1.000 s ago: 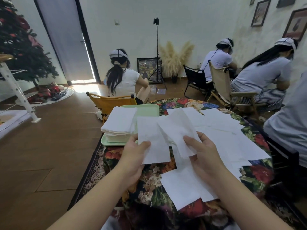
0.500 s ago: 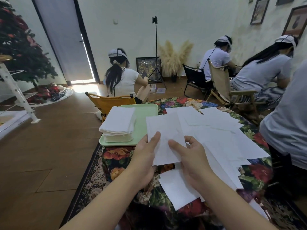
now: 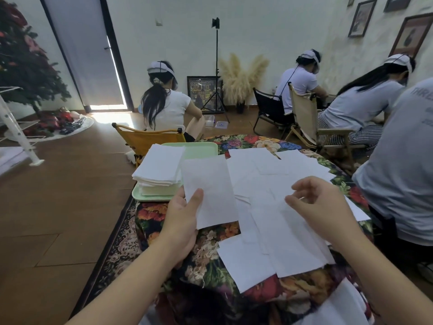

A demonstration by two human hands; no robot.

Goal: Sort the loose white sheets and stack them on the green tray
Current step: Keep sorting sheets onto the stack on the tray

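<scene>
White paper fills most of what I see: my left hand (image 3: 181, 221) pinches one sheet (image 3: 209, 192) by its lower left edge, thumb on top and fingers underneath, holding it upright-ish above the table (image 3: 236, 141). That sheet hangs between the tray (image 3: 199, 147) and the loose sheets (image 3: 274, 221), its top overlapping the tray's near corner in my view. My right hand (image 3: 324, 212) hovers over the loose sheets with fingers loosely curled and holding nothing; whether the fingertips touch the paper below I cannot tell. Loose sheets lie scattered and overlapping across the floral cloth, from the far side of the table down to the near edge by my right forearm. On the green tray, at the table's left far corner, sits a stack (image 3: 159, 170) of sorted sheets, its edges fairly even, covering the tray's left part. Beyond the tray stands a yellow chair (image 3: 147, 139), with a person seated past it, back to me. More people sit at the right.
</scene>
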